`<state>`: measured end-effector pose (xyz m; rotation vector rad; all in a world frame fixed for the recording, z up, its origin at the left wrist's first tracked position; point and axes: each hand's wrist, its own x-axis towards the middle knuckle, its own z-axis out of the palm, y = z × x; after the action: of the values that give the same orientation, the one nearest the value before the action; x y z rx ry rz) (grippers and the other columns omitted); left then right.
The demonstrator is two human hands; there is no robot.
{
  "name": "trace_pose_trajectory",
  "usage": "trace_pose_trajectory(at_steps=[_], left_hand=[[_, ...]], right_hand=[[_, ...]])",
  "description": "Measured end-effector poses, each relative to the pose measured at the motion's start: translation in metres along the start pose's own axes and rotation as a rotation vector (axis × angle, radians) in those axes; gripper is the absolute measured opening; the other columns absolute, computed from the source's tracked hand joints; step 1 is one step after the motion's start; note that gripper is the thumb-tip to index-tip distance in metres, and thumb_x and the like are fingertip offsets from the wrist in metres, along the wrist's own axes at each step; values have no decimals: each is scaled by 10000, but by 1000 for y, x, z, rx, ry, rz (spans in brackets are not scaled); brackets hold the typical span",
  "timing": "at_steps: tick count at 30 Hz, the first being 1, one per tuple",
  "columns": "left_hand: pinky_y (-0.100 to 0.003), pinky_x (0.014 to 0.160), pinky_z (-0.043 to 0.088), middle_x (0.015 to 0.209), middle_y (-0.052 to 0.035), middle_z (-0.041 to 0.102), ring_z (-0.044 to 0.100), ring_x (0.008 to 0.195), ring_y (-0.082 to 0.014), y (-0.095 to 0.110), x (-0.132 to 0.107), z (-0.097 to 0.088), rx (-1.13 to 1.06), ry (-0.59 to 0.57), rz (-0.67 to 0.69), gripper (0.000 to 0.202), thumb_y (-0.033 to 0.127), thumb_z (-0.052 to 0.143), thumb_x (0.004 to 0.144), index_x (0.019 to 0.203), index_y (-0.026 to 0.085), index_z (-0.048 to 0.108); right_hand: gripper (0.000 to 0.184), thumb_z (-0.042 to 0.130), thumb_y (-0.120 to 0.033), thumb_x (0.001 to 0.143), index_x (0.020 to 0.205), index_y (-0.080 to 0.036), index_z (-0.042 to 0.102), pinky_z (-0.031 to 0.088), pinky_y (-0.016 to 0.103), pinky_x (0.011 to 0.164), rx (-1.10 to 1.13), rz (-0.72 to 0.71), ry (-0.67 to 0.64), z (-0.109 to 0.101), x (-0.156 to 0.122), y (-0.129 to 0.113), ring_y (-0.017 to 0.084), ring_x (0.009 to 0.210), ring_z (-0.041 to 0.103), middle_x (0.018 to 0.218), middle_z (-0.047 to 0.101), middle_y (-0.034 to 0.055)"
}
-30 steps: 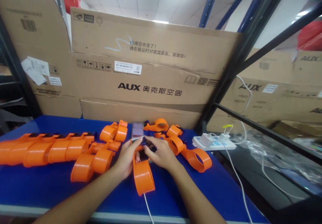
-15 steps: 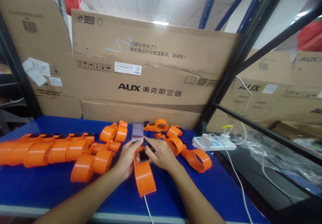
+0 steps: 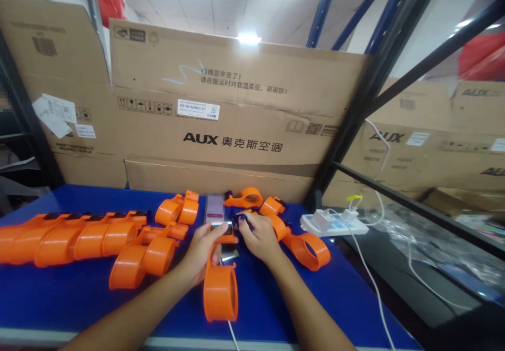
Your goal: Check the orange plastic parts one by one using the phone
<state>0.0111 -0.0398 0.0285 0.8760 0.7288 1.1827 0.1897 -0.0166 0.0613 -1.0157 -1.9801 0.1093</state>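
My left hand [image 3: 203,251] is closed round the top of an orange handle-shaped device [image 3: 220,288] that lies on the blue table [image 3: 71,298] and points towards me. A white cable leaves its near end. My right hand [image 3: 258,238] is curled over the device's far end, fingers bent on a small dark part I cannot make out. A phone [image 3: 215,209] with a lit screen lies just beyond both hands.
Several more orange devices lie around: a long row [image 3: 67,238] at the left, a pair [image 3: 142,259] beside my left hand, others [image 3: 303,248] at the right. A white power strip [image 3: 335,223] with chargers and cables sits at the right. Cardboard boxes [image 3: 236,114] wall the back.
The near end of the orange device has swung left and now points straight at me. My right hand has moved slightly away, up to the device's far end.
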Motion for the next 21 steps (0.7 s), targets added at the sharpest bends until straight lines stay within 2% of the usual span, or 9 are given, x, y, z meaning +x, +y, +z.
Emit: trace_pose_trajectory(at_steps=[3,5,8,10,12,16,21], left_hand=[[-190,353,286,696,-68,753,397,321,-44,0,-1,1,-12,20,-20,384,478,829,780,902,160,651],[-188,358,295,737,-78,770,398,324,-40,0,0,1,-46,45,-40,383,465,834,776,916,165,642],[-191,361,296,662,-46,740,389,318,-46,1,2,-1,-78,67,-61,388,485,822,788,918,173,633],[-196,365,307,601,-15,702,385,313,-53,2,3,-2,-73,71,-67,392,496,822,785,908,178,626],[-202,370,321,613,-17,706,384,313,-54,1,3,-2,-58,75,-63,402,506,820,785,919,180,627],[-201,368,301,652,-49,732,386,314,-56,-3,4,-4,-30,70,-57,424,526,801,799,969,176,634],[-194,365,287,540,4,651,385,316,-63,-6,6,-5,-30,60,-54,413,519,808,796,946,179,630]], right_hand=[[310,467,-351,1018,787,-213,621,475,257,558,-5,82,84,4,3,6,172,585,624,662,660,16],[262,483,-382,1015,913,-210,651,489,257,518,64,172,136,9,3,11,176,561,629,662,660,10],[288,505,-424,1008,1140,-192,613,478,245,402,225,339,178,15,2,17,159,444,598,661,655,-7],[314,530,-424,994,1185,-184,590,469,239,349,269,392,171,17,1,21,147,408,592,728,683,11],[275,556,-397,977,1140,-184,614,488,242,346,244,371,164,19,0,25,146,426,615,798,709,42],[216,571,-338,964,1090,-185,657,554,272,414,171,333,153,23,0,31,167,474,655,772,718,45],[233,557,-237,948,1126,-170,690,631,349,641,19,288,112,27,5,38,227,743,745,909,759,91]])
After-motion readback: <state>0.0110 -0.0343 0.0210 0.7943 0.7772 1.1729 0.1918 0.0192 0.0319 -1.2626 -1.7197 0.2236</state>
